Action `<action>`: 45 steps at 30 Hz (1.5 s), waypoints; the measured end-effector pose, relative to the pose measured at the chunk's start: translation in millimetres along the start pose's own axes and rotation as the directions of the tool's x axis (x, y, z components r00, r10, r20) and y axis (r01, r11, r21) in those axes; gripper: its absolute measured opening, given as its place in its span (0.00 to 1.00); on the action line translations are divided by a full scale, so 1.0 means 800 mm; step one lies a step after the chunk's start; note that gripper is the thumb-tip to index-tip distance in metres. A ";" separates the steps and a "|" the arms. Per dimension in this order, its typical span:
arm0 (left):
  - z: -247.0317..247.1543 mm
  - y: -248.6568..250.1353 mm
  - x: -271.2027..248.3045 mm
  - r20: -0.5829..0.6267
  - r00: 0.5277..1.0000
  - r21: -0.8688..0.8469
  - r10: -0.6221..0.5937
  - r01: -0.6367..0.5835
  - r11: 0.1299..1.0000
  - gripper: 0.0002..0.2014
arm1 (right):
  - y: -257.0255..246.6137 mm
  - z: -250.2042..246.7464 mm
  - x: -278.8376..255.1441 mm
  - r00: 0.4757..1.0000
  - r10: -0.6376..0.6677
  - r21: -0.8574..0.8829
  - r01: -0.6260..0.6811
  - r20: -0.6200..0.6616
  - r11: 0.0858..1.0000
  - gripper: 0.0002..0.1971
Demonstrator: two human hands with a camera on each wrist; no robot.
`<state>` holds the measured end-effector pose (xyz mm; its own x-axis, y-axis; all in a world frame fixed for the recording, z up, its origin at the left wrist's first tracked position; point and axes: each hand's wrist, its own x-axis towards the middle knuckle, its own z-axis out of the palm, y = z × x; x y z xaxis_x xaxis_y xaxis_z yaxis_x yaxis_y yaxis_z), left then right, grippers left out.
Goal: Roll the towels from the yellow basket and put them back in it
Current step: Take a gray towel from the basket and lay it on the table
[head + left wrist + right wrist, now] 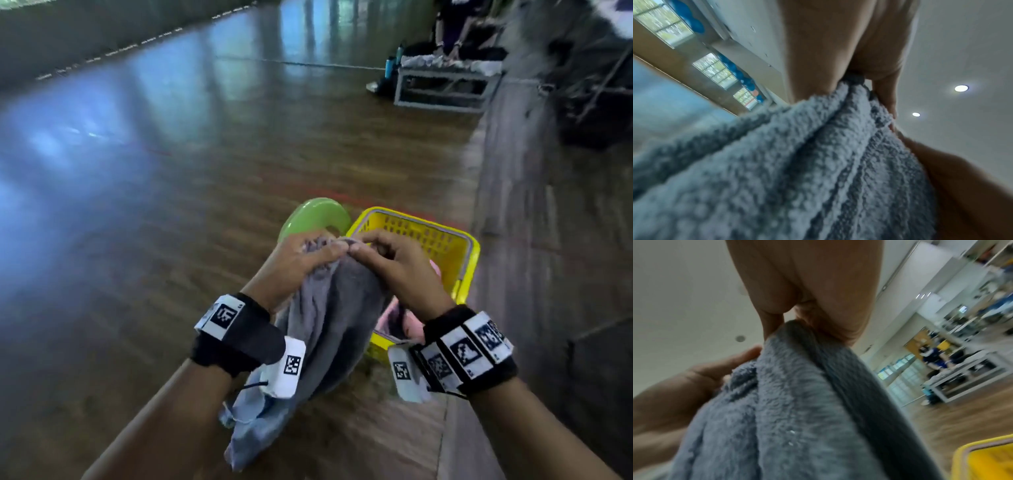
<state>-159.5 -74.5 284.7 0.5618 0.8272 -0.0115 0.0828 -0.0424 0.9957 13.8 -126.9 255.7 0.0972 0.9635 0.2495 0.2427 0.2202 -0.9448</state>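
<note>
1. Head view: from above and behind the wrists, angled forward and down across a wooden floor point(171, 240), with both hands meeting low in the centre of the frame over a grey towel point(329, 308) beside a yellow basket point(472, 260).
2. Left wrist view: very close beneath the left hand point(838, 48), tilted up along the towel point(797, 162) towards the ceiling point(962, 48) and windows point(715, 71).
3. Right wrist view: equally close under the right hand point(807, 280), tilted up and sideways, with the basket's rim point(972, 451) at lower right.
4. All three views share the gathered top of the towel; each wrist view catches the opposite hand at its edge.
</note>
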 end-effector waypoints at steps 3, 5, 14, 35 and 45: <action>0.078 0.023 0.052 0.004 1.000 -0.181 0.005 -0.004 0.983 0.05 | 0.023 -0.110 -0.051 0.993 0.094 -0.003 -0.095 -0.075 0.995 0.07; 0.138 0.028 0.081 0.056 0.998 -0.170 0.040 -0.030 0.985 0.11 | 0.025 -0.176 -0.080 0.974 0.139 0.069 -0.129 -0.177 0.989 0.07; 0.405 0.038 0.174 0.332 0.942 -0.131 0.042 0.002 0.991 0.05 | 0.035 -0.413 -0.132 0.926 0.073 -0.138 -0.133 -0.370 0.981 0.05; 0.661 0.068 0.553 0.396 0.917 -0.173 0.042 0.030 0.984 0.07 | 0.153 -0.799 -0.030 0.845 0.289 -0.232 -0.423 -0.450 0.876 0.21; 0.876 0.094 0.801 0.301 0.950 -0.054 0.082 -0.069 0.996 0.05 | 0.231 -1.094 0.137 0.644 0.362 0.198 -0.315 -0.674 0.928 0.09</action>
<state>783.8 59.8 287.5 0.7881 0.6141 0.0432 -0.0008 -0.0690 0.9976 914.3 -114.0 294.8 0.8008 0.5977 -0.0382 0.0039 -0.0691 -0.9976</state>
